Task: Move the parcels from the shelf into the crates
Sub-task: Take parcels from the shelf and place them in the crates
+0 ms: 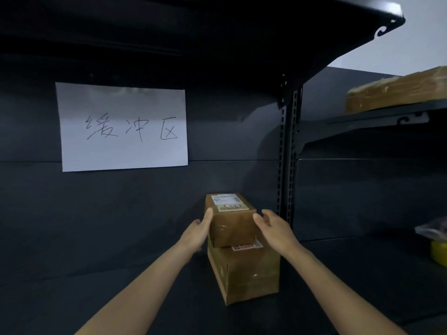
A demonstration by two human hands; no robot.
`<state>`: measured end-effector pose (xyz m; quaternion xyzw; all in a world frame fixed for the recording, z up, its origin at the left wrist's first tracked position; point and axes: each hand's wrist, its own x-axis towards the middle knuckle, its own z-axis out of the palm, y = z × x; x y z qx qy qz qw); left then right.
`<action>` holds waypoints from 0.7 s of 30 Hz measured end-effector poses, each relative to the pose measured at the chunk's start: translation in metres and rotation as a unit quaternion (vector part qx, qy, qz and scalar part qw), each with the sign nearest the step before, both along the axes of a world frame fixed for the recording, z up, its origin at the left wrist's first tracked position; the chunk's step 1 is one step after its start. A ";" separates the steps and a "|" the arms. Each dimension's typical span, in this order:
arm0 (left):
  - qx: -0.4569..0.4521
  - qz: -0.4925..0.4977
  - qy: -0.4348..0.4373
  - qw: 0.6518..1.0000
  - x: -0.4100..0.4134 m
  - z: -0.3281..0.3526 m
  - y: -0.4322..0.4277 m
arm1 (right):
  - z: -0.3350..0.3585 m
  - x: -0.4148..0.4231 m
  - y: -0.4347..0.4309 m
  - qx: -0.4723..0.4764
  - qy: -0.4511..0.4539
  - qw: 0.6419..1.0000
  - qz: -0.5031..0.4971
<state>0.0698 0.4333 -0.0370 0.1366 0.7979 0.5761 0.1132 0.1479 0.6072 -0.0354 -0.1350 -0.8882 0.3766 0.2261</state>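
A: Two hands at the stack. Left hand point(199, 229) flat against the left side of the top parcel point(231, 220), thumb on its upper edge. Right hand point(271, 226) spread, fingers curled, just beside the right side; contact there unclear.

B: Not clamped, then?

A: Doesn't look it. Neither hand has closed round anything.

B: Where does the parcel sit?

A: On a larger lower parcel point(244, 272), slightly askew, both standing on the dark shelf point(96, 274). Printed label on the top face.

B: Advice for the lift?

A: Bring the right palm flush, press evenly from both sides and raise it straight, so the lower one isn't dragged. Tape looks glossy; could be slippery.

B: Surroundings?

A: White paper sign point(122, 126) on the back panel. Another wrapped parcel point(396, 90) on the neighbouring upper shelf, a yellow item point(439, 253) at the right edge. No crates in view.
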 end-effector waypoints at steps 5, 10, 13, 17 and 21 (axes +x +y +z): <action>0.109 -0.041 -0.150 0.982 -0.006 0.011 0.015 | 0.003 -0.021 0.006 -0.023 -0.018 0.999 0.035; 0.139 -0.026 -0.137 0.980 -0.007 0.006 0.015 | -0.004 -0.024 0.009 -0.050 0.017 0.994 0.098; 0.169 0.018 -0.104 0.980 -0.002 0.005 -0.006 | -0.006 -0.021 0.011 -0.031 0.026 0.993 0.115; 0.173 0.089 -0.066 0.979 -0.008 -0.009 -0.051 | -0.012 -0.014 0.025 -0.022 0.021 0.992 0.119; 0.108 0.129 -0.075 0.983 -0.012 -0.040 -0.081 | -0.024 -0.010 0.044 -0.001 -0.009 0.996 0.088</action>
